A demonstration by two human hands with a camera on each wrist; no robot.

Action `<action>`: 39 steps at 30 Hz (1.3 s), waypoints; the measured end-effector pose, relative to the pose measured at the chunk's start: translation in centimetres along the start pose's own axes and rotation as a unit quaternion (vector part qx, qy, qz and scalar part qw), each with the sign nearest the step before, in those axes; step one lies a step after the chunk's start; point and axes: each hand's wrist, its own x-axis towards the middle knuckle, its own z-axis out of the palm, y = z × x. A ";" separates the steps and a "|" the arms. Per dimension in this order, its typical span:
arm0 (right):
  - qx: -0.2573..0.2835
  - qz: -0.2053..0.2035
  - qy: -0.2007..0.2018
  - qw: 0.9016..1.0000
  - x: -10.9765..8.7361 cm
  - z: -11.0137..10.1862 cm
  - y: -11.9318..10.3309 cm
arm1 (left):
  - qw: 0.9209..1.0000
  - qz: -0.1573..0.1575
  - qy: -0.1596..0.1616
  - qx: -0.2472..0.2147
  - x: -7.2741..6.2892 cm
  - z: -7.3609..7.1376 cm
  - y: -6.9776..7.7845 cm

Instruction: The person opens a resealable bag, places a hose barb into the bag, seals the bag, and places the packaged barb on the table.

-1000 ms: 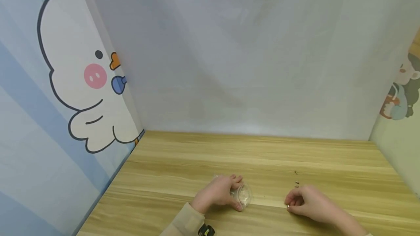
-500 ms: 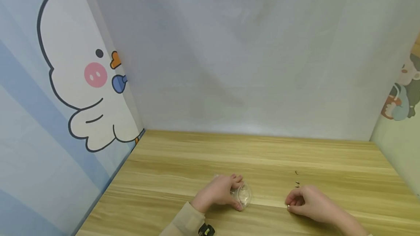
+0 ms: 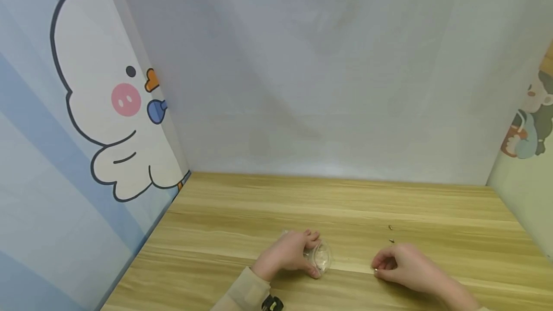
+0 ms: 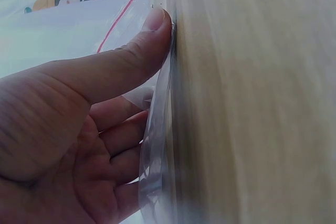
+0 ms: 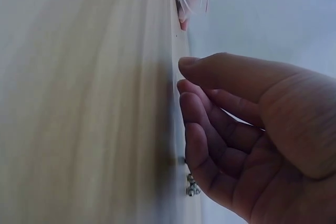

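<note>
Sleeve (image 3: 246,289), pale beige, one, on the left forearm. Beside its cuff, a small black object (image 3: 272,303), kind unclear.

Left hand (image 3: 287,253), bare, one, near the middle between the counter's left and right edges. Grip: holding a bag, thumb at the near side of its mouth and fingers at the far side.

Clear plastic bag (image 3: 321,257), one, with a red line (image 4: 115,23); lies on the counter under the left hand, its rounded mouth facing the right edge.

Right hand (image 3: 403,268), bare, one, low over the counter, nearer its right edge than its left, apart from the bag. Grip: pinching a held metal piece between thumb and fingertips.

Held metal piece (image 3: 376,270), tiny, shiny, mostly hidden by the fingers; exact kind too small to tell.

Loose metal pieces (image 3: 390,227), two seen from the head, small; on the counter just beyond the right hand, one farther toward the back edge than the other.

Counter (image 3: 302,200), light wood grain.

Backdrop (image 3: 302,71), plain grey-white, along the back edge.

Left panel (image 3: 26,157), blue-striped, printed with a white cartoon bird (image 3: 95,52), along the left edge.

Right panel (image 3: 524,196), pale, printed with a cartoon figure (image 3: 527,131), along the right edge.
</note>
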 end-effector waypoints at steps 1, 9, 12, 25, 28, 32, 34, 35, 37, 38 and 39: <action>0.000 -0.001 0.001 1.000 0.1 0.1 -0.1 | 1.000 0.000 0.000 0.000 0.0 0.0 0.0; -0.003 -0.010 0.009 1.000 1.4 0.7 -1.3 | 1.000 -0.002 0.003 -0.010 -0.1 0.0 0.0; -0.002 -0.014 0.010 1.000 1.9 1.0 -1.7 | 1.000 -0.002 0.003 -0.010 -0.1 0.0 0.0; 0.009 -0.028 0.016 0.999 4.8 2.8 -3.9 | 1.000 -0.008 0.002 -0.006 0.2 0.2 -0.1; 0.008 -0.031 0.016 0.999 5.5 3.3 -4.4 | 1.000 -0.007 0.004 -0.007 0.2 0.2 -0.1; 0.013 -0.032 0.013 0.999 6.4 3.9 -5.1 | 1.000 -0.006 0.005 -0.011 0.2 0.1 -0.1; 0.019 -0.033 0.014 0.999 6.8 4.3 -5.4 | 1.000 -0.005 0.005 -0.013 0.1 0.0 0.0; 0.020 -0.035 0.016 0.999 7.0 4.4 -5.5 | 1.000 -0.005 0.006 -0.013 0.1 0.0 0.0; 0.023 -0.038 0.021 0.999 7.3 4.7 -5.7 | 1.000 -0.005 0.006 -0.018 0.0 0.0 0.1; 0.025 -0.039 0.023 0.999 7.4 4.9 -5.9 | 1.000 -0.005 0.007 -0.019 0.0 -0.1 0.1; 0.028 -0.040 0.026 0.998 7.6 5.0 -6.0 | 1.000 -0.005 0.007 -0.020 -0.1 -0.1 0.1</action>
